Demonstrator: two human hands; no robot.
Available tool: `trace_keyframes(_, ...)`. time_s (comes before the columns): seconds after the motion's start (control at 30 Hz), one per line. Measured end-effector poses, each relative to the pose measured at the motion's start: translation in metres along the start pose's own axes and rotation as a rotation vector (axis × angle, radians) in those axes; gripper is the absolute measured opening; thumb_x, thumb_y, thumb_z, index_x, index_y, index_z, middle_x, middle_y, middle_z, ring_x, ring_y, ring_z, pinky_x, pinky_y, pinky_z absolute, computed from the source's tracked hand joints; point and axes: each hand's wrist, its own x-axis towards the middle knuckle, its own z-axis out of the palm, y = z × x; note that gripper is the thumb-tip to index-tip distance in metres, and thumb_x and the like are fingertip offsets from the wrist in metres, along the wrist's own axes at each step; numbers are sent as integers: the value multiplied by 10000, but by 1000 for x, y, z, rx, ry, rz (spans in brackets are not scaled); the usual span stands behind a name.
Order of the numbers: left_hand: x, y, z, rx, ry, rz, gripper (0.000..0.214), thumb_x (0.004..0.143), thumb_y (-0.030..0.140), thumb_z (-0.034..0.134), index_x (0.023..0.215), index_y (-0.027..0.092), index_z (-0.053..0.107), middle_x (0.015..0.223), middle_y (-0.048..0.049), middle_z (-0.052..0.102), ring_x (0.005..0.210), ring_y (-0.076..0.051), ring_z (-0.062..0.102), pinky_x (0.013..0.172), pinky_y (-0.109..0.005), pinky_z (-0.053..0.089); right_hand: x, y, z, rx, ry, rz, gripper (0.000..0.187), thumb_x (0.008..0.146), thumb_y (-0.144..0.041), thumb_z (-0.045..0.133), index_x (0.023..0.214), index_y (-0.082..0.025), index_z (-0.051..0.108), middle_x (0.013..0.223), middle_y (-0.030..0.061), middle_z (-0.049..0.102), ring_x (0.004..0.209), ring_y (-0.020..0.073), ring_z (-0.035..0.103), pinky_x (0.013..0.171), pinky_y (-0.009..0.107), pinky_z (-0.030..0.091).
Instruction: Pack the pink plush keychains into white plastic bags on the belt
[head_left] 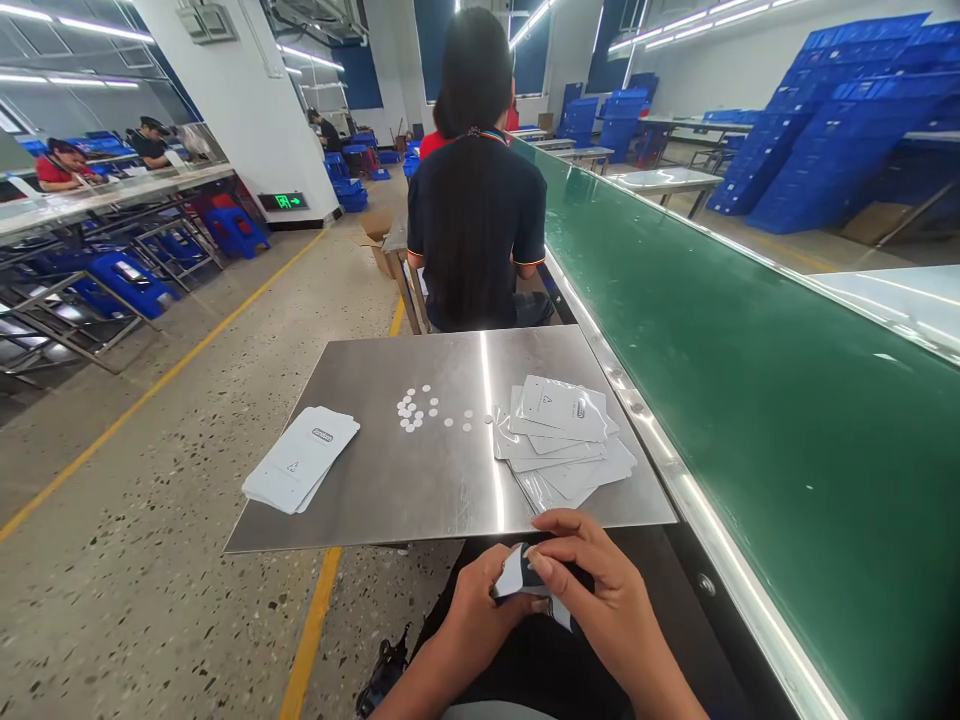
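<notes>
Over my lap, just below the table's near edge, my left hand (487, 600) and my right hand (592, 590) come together around a bent white-and-dark piece (511, 574), which looks like a folded card. Fingers cover much of it, so its exact kind is unclear. My left hand closes around its left side, while my right thumb and fingers pinch its upper part. On the metal table (420, 490) lies a stack of printed white cards (304, 455) at the left. Small white discs (410, 412) are scattered in the middle. White cards in clear plastic bags (566, 435) form a loose pile at the right.
A green conveyor belt (735, 370) with a metal rail (705, 500) runs along the right side. Directly ahead sits a person in a dark shirt (476, 220). Stacked blue crates (847, 130) stand at the far right. Workbenches (112, 195) with blue stools are at the left.
</notes>
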Motion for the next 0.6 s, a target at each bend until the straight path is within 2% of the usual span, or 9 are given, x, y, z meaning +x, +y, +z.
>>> trace_keyframes(0.2,-1,8,-2,-50,-12,20,127,711,270,662,711,162,596,705,29,569,641,-111,481,590,-199,366,-2,-3,-4,23,-70,57,132,828,-292,549,818,-230,666,1063,64,583,1027,203,546,826,297,481)
trace_keyframes(0.3,-1,11,-5,-55,-11,32,105,715,260,663,754,171,623,734,23,605,665,-121,518,614,-203,394,-3,-6,-11,-43,-92,-17,169,842,-294,523,951,-254,646,1148,58,561,1065,199,533,861,306,473)
trace_keyframes(0.37,-2,13,-8,-59,-16,48,93,760,262,617,804,184,644,785,12,638,709,-134,555,662,-215,420,-3,-6,-17,-159,-151,-83,293,814,-305,565,1104,-268,584,1198,59,542,1076,202,528,889,321,461)
trace_keyframes(0.4,-3,14,-10,-62,-26,61,112,791,270,582,824,191,654,810,6,653,733,-140,572,690,-223,431,-3,-6,-19,-225,-187,-120,346,805,-300,579,1148,-272,556,1180,56,558,1058,196,538,886,318,463)
trace_keyframes(0.47,-4,18,-15,-69,-67,84,177,829,299,531,906,210,662,883,-7,677,801,-158,600,754,-242,449,0,-2,-23,-331,-227,-188,300,821,-268,560,1120,-273,573,1047,34,628,954,169,584,824,286,485)
trace_keyframes(0.53,-4,21,-23,-80,-90,108,309,825,343,537,1109,236,595,1044,-27,661,937,-191,598,849,-279,445,6,4,-28,-389,-145,-217,182,847,-259,516,988,-253,632,883,15,665,811,148,613,724,253,495)
trace_keyframes(0.6,-1,23,-38,-64,-30,146,502,823,389,530,1294,248,431,1240,-53,563,1110,-223,527,949,-327,403,16,10,-33,-415,42,-152,168,832,-323,533,892,-226,656,798,12,669,712,148,612,637,241,486)
